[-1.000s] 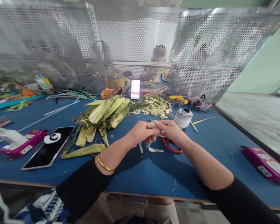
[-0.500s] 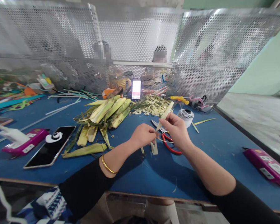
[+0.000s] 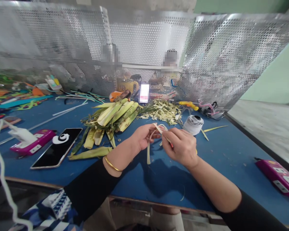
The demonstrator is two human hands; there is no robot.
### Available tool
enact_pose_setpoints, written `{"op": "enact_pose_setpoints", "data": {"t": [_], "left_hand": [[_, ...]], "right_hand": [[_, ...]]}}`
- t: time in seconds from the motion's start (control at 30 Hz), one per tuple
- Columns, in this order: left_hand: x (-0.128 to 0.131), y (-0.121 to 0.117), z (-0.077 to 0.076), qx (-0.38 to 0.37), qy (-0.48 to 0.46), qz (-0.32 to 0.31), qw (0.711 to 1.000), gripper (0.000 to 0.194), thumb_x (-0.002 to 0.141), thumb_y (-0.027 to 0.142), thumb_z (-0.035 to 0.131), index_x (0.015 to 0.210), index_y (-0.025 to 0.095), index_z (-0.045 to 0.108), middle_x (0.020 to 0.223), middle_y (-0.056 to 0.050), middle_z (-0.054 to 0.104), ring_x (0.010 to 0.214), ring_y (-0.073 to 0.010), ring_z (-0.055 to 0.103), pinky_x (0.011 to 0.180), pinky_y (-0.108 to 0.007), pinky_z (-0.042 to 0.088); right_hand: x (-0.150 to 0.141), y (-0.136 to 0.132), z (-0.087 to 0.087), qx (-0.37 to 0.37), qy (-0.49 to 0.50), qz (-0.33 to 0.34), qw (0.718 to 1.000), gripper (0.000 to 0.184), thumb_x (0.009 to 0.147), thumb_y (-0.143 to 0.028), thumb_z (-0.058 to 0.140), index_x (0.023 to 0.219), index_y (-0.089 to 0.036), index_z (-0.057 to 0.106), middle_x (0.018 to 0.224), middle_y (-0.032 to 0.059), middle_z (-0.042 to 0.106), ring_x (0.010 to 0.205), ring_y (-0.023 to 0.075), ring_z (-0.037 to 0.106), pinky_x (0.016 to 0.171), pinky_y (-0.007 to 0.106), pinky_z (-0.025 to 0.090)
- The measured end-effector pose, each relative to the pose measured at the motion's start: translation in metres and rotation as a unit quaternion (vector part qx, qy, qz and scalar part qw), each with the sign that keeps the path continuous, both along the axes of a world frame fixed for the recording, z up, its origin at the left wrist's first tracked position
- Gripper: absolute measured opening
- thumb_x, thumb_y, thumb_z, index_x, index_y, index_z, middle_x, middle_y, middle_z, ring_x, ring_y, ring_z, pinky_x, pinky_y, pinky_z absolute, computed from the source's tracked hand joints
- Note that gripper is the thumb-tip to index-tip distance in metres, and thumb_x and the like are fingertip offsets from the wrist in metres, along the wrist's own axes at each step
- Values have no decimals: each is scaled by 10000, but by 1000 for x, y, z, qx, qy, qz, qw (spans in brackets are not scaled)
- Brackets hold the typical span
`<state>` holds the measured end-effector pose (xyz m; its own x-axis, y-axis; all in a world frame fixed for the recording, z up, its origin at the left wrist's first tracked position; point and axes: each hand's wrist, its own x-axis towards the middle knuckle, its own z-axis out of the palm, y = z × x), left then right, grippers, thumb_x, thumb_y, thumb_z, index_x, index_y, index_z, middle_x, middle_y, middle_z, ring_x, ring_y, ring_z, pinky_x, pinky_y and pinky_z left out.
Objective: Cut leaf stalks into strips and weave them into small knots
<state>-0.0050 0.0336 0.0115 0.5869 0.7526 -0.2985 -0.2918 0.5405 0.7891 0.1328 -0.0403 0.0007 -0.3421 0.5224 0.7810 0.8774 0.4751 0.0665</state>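
Pale corn husk strips are in my left hand, whose fingers are closed round them; one strip hangs down and another curls above the fingertips. Close beside it, my right hand is closed with its back towards me. Red and yellow bits of the scissors' handle show at its edges, so it appears to grip the scissors; most of them are hidden. Left of my hands lies a bundle of green-yellow corn husks, with a single loose husk in front.
Behind my hands lies a heap of husk scraps. A white thread spool and a yellow tool sit at right. A phone and purple power strips lie on the blue table. A perforated metal screen stands behind.
My right hand has let go of the pale husk piece and turned over, now apparently round the scissors that lay on the table. My left hand has turned, still holding husk strips.
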Motion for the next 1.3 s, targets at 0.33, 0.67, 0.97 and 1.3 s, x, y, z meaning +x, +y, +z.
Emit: {"op": "enact_pose_setpoints", "data": {"t": [0.33, 0.67, 0.97, 1.3], "left_hand": [[-8, 5, 7, 8, 0, 66, 998, 221, 887, 177, 482, 873, 99, 688, 792, -69, 721, 397, -37, 481, 327, -137, 322], [-4, 3, 9, -25, -65, 87, 994, 233, 875, 90, 452, 783, 98, 666, 763, -83, 712, 595, -103, 648, 580, -183, 541], [7, 0, -9, 15, -31, 35, 999, 176, 855, 159, 522, 803, 112, 683, 698, -44, 674, 577, -82, 601, 526, -157, 460], [5, -7, -4, 116, 71, 48, 990, 289, 902, 308, 486, 832, 100, 674, 631, -65, 675, 507, -131, 625, 538, -224, 507]], "right_hand": [[3, 16, -14, -45, -79, -62, 994, 270, 943, -200, 410, 762, -164, 607, 582, 23, 617, 496, 131, 473, 563, 292, 264], [1, 13, 2, 56, -162, -24, 985, 171, 932, -145, 449, 960, -129, 617, 796, 71, 636, 741, 191, 548, 765, 329, 389], [-3, 16, -10, 41, -135, 102, 985, 210, 921, -118, 446, 872, -188, 638, 795, 48, 622, 795, 184, 568, 831, 371, 439], [8, 32, -14, -255, 420, 6, 871, 304, 877, -436, 480, 719, -190, 564, 630, 24, 612, 567, 167, 579, 558, 284, 439]]}}
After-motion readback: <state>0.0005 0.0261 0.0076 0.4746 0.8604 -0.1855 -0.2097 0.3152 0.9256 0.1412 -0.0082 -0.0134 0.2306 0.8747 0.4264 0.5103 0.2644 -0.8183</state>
